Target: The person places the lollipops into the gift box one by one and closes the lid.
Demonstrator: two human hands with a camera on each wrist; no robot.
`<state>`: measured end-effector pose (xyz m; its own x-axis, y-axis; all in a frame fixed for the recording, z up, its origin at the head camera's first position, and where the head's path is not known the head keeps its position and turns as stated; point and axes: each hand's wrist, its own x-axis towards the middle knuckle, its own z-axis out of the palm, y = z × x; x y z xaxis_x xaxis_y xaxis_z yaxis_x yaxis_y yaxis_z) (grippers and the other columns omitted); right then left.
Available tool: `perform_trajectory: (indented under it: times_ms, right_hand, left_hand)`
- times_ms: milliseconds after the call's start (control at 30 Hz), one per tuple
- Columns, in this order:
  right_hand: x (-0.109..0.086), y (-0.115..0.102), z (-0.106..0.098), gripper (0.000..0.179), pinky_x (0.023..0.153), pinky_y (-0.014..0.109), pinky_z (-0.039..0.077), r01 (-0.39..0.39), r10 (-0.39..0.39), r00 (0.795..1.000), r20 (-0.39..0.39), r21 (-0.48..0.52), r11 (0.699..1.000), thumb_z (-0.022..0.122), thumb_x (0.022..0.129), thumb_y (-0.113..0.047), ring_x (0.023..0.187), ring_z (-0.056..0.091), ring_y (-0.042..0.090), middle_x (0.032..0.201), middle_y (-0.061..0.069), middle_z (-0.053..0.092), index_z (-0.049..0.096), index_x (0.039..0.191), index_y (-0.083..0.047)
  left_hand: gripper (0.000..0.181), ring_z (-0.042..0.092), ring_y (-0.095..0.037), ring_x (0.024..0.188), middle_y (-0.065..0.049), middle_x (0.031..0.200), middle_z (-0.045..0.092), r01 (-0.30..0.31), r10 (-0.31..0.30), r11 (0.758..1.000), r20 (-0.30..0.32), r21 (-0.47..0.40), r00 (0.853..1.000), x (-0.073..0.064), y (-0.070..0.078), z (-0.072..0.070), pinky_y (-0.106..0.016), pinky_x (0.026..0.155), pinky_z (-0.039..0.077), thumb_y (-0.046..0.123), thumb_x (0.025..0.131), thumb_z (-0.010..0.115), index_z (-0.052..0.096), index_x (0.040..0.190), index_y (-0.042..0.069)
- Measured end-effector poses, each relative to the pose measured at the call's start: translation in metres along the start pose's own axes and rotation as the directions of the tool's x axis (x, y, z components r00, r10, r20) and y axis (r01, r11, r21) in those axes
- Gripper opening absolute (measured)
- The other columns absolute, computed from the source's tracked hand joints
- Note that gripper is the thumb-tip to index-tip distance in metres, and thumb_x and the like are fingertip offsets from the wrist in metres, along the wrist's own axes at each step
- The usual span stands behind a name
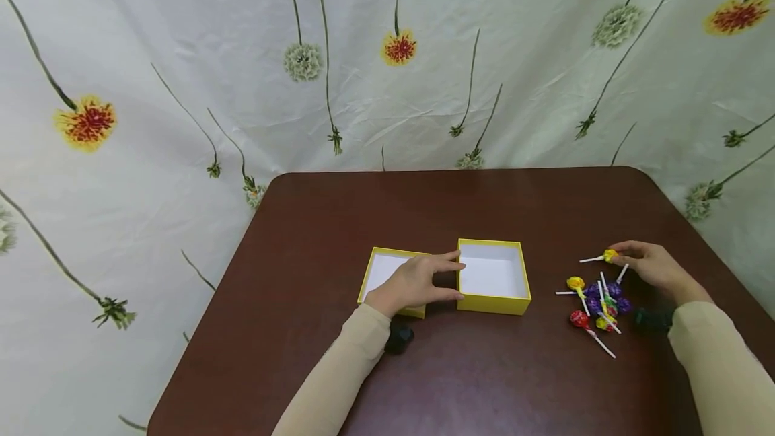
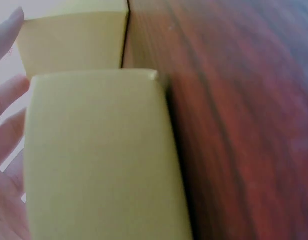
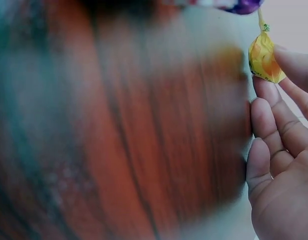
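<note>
My right hand (image 1: 656, 268) pinches a yellow-wrapped lollipop (image 1: 609, 256) by its candy end, and the white stick points left. The right wrist view shows thumb and fingertips on the yellow wrapper (image 3: 266, 60). Below that hand lies a loose pile of lollipops: a yellow one (image 1: 575, 283), a red one (image 1: 579, 319) and several purple ones (image 1: 593, 305). My left hand (image 1: 414, 281) reaches over a yellow box part with white inside (image 1: 378, 268). Its extended fingertips and thumb touch the left side of a second yellow box (image 1: 493, 305), open at the top.
A brown table (image 1: 484, 375) holds everything. Behind it hangs a pale cloth with printed flowers (image 1: 533, 86). A dark object (image 1: 399, 340) sits by the left wrist, another (image 1: 654, 319) by the right wrist.
</note>
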<state>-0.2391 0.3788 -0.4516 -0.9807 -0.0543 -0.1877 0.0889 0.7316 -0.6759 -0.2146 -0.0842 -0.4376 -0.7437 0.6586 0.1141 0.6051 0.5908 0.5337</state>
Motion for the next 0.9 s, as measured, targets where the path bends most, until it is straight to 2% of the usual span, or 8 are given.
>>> perform_trajectory:
  times_ms: [100,167,300,400,467,633,767,900]
  right_hand:
    - [-0.0004,0.0018,0.0012,0.052,0.092,0.065,0.041,-0.005,0.005,1.0,-0.006,0.017,1.0,0.045,0.108,-0.029,0.116,0.048,0.05,0.132,0.041,0.047,0.048,0.134,0.016]
    - [-0.0003,0.0023,0.0012,0.052,0.091,0.063,0.042,0.0,0.0,1.0,-0.012,0.017,1.0,0.046,0.107,-0.029,0.113,0.05,0.047,0.131,0.04,0.049,0.049,0.133,0.016]
    - [-0.0004,0.0022,-0.0014,0.051,0.082,0.045,0.048,0.016,-0.016,1.0,-0.025,-0.001,1.0,0.048,0.107,-0.03,0.099,0.055,0.026,0.124,0.033,0.058,0.053,0.131,0.015]
    - [-0.0012,0.002,-0.0045,0.052,0.077,0.033,0.048,0.02,-0.02,0.999,-0.029,-0.002,1.0,0.051,0.106,-0.032,0.089,0.054,0.01,0.116,0.023,0.064,0.054,0.131,0.014]
    - [-0.0011,0.0009,-0.0059,0.053,0.075,0.028,0.048,0.017,-0.017,1.0,-0.023,0.004,1.0,0.051,0.105,-0.033,0.085,0.054,0.003,0.112,0.015,0.066,0.054,0.131,0.014]
    - [0.0001,-0.0008,-0.0059,0.054,0.071,0.018,0.051,0.032,-0.031,0.999,-0.015,0.048,0.998,0.052,0.105,-0.031,0.083,0.056,-0.006,0.109,0.006,0.067,0.052,0.133,0.015]
    - [-0.0007,-0.0005,-0.0037,0.055,0.069,0.013,0.051,0.042,-0.041,0.999,-0.025,0.061,0.997,0.052,0.105,-0.031,0.082,0.055,-0.011,0.115,0.017,0.067,0.051,0.134,0.016]
    - [-0.0016,-0.004,-0.0003,0.055,0.068,0.011,0.05,0.072,-0.067,0.995,-0.068,0.077,0.994,0.052,0.105,-0.031,0.082,0.056,-0.011,0.109,0.007,0.066,0.051,0.134,0.015]
  left_hand:
    - [0.056,0.055,-0.019,0.134,-0.002,0.154,0.048,-0.002,0.002,1.0,-0.008,-0.013,1.0,0.0,-0.0009,0.0018,-0.032,0.107,0.049,0.038,0.086,0.079,0.065,0.136,0.017]
    - [0.056,0.055,-0.019,0.134,-0.002,0.154,0.048,-0.004,0.004,1.0,-0.012,-0.022,1.0,0.0004,-0.0018,0.0031,-0.032,0.107,0.049,0.037,0.086,0.079,0.065,0.136,0.016]
    - [0.056,0.055,-0.019,0.135,-0.002,0.155,0.048,0.005,-0.006,0.999,-0.018,-0.04,1.0,0.0009,-0.002,0.0044,-0.033,0.107,0.049,0.037,0.085,0.08,0.065,0.135,0.016]
    - [0.056,0.054,-0.019,0.135,-0.001,0.154,0.048,0.017,-0.018,0.998,-0.019,-0.057,1.0,0.001,-0.0014,0.0045,-0.034,0.108,0.049,0.035,0.085,0.08,0.065,0.135,0.016]
    - [0.056,0.054,-0.02,0.136,-0.001,0.155,0.047,0.026,-0.028,0.997,-0.02,-0.074,0.999,0.0003,-0.0014,0.0042,-0.034,0.109,0.048,0.034,0.085,0.081,0.065,0.135,0.016]
    - [0.056,0.053,-0.021,0.137,-0.002,0.155,0.047,0.037,-0.04,0.992,-0.026,-0.119,0.999,-0.0015,-0.0013,0.0045,-0.035,0.11,0.047,0.032,0.085,0.081,0.065,0.135,0.014]
    - [0.056,0.052,-0.02,0.137,-0.002,0.155,0.047,0.035,-0.039,0.989,-0.031,-0.144,0.999,-0.002,-0.0017,0.0066,-0.035,0.11,0.047,0.03,0.085,0.081,0.064,0.136,0.014]
    - [0.056,0.053,-0.02,0.136,-0.003,0.154,0.048,0.029,-0.035,0.989,-0.039,-0.145,0.999,-0.002,-0.0014,0.0069,-0.034,0.109,0.048,0.03,0.084,0.082,0.065,0.135,0.014]
